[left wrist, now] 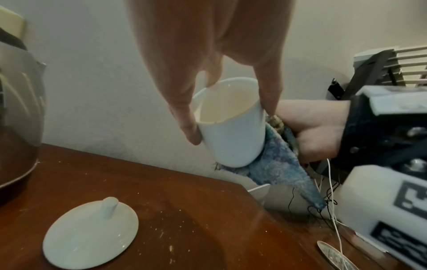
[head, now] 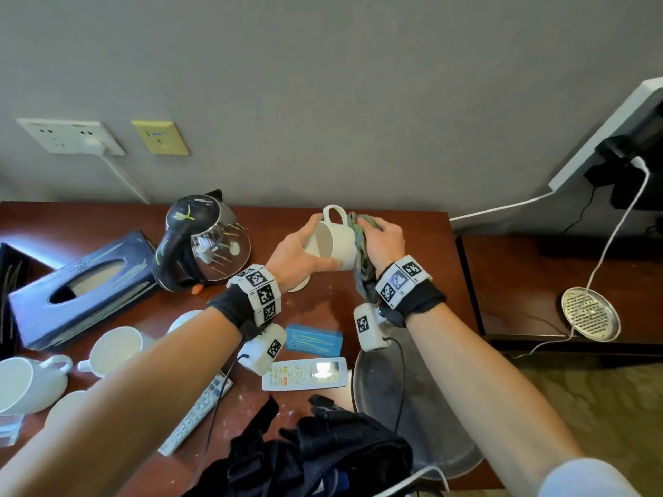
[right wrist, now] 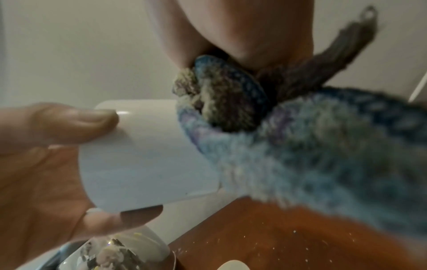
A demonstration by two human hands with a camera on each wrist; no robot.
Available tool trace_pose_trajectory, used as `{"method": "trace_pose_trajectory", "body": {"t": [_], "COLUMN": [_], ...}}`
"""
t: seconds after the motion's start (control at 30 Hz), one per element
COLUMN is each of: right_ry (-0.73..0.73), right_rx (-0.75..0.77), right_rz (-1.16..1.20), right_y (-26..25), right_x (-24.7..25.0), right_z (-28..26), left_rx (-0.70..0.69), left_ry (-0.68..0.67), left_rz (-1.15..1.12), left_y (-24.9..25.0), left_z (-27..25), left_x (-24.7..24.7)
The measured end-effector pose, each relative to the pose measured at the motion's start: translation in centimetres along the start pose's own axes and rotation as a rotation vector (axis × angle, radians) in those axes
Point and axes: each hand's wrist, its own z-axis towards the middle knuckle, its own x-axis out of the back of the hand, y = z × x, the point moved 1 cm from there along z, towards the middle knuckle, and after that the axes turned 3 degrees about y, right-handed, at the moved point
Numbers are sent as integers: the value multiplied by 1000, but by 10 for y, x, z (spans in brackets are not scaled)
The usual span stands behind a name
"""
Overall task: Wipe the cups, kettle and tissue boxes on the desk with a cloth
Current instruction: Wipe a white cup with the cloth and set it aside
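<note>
Evenly lit from the head view, soft daylight, sharp in the middle, with wide-angle bending of the desk edge and wall toward the corners; bright glare on the glass kettle and on the white remote. Dimmer and warmer from both wrists, grainy. Badly out of focus and smeared across the cloth in the right wrist view

The cup's base is buried under the cloth, so no telling what it looks like there. Left of the cup, the kettle gets chopped by the left wrist frame. The right wrist shot is mostly blurry cloth.
</note>
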Motion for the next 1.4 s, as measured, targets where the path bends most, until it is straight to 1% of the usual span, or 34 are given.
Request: {"method": "trace_pose_trajectory", "body": {"t": [0.13,0.2,0.27,0.3,0.37,0.43,0.47,0.5,0.57,0.6,0.63,0.67,0.73,0.77,0.83,0.87,0.93,1.03,1.13,1.2,1.23,1.3,1.4], "right_ry": [-3,14,18,13,4,-17,-29,-46,-87,-107,-123,-128,-95,-76,-50,-42,-12,12,7,-17,-31,-50,-56], "right_rx": [-18,-9,35,79,215,360,418,474,580,597,567,496,285,205,125,114,137,260,423,479,464,382,203], "right_rz": [10,0,-32,-73,-234,-416,-456,-450,-351,-288,-212,-132,11,59,110,108,3,-219,-255,-208,-157,-29,111], "right_y": [11,11,8,5,-1,-8,-11,-13,-12,-8,-2,4,13,15,14,12,10,10,12,16,19,21,26], "right_x": [-1,0,3,4,5,5,6,6,4,2,1,1,3,5,8,8,9,13,17,18,20,24,23], "right_z": [-1,-5,-11,-14,-17,-19,-20,-24,-30,-33,-32,-29,-21,-17,-12,-11,-14,-26,-37,-41,-42,-43,-38], "left_rx": [90,107,124,147,179,182,173,165,144,132,122,103,82,73,52,47,59,114,129,124,120,112,72], "left_ry": [-32,-38,-38,-28,23,83,100,106,112,116,122,134,147,148,150,145,122,79,85,91,92,93,76], "left_rz": [-165,-206,-218,-209,-164,-111,-86,-61,-23,-10,12,39,58,48,22,10,-9,-62,-96,-108,-110,-101,-33], "left_y": [-2,-2,-1,-1,-1,-1,0,2,5,5,6,5,3,0,-3,-4,-4,1,2,5,6,9,11], "left_z": [3,2,1,1,2,4,6,7,7,6,5,3,-2,-5,-7,-7,-7,-9,-8,-7,-8,-9,-12], "left_x": [1,1,1,0,-1,-3,-3,-3,-3,-2,-2,-2,-3,-4,-7,-9,-12,-13,-11,-11,-11,-12,-14]}}
